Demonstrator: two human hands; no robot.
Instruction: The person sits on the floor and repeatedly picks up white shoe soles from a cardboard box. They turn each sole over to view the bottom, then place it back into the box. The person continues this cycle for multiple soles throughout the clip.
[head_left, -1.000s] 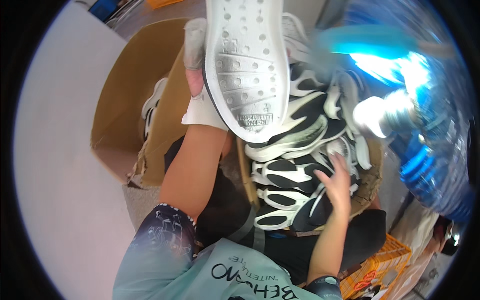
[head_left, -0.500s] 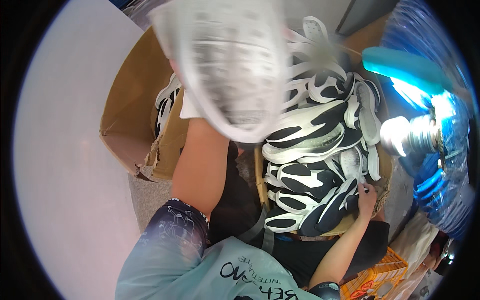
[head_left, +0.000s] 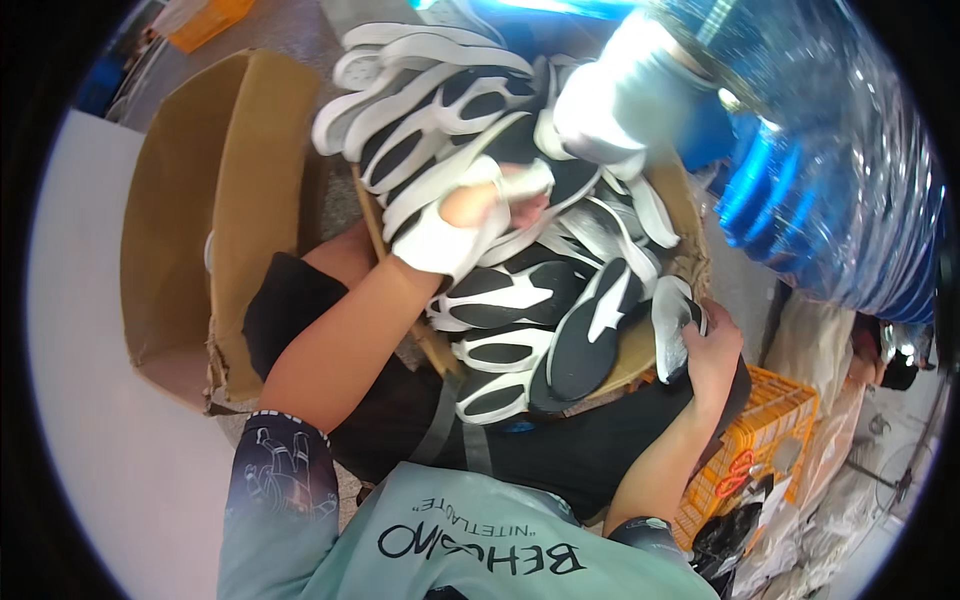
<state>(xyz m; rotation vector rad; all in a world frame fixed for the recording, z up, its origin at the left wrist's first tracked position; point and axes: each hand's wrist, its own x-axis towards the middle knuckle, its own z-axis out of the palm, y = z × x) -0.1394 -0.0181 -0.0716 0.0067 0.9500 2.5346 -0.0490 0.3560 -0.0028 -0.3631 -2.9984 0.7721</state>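
Note:
A cardboard box [head_left: 372,213] in front of me is heaped with white-and-black shoe soles [head_left: 505,297]. My left hand [head_left: 490,212], in a white partial glove with bare fingers showing, reaches over the middle of the heap. Its fingers are slightly blurred and partly extended, with no sole visibly lifted in them. At the box's near right corner, my right hand [head_left: 714,345] grips a single shoe sole [head_left: 671,328], its pale grey side showing. The fingers behind that sole are partly hidden.
Another cardboard box [head_left: 180,235] stands at the left beside a white panel [head_left: 85,290]. A glowing bulb [head_left: 612,100] hangs close above the heap. Blue plastic-wrapped goods [head_left: 800,190] crowd the right. An orange crate [head_left: 785,405] with red-handled scissors [head_left: 736,472] sits at lower right.
The sole raised close to the camera by my left hand is gone from view; that hand is now lower, over the heap. My right hand now holds a sole off the heap's edge. The view has turned.

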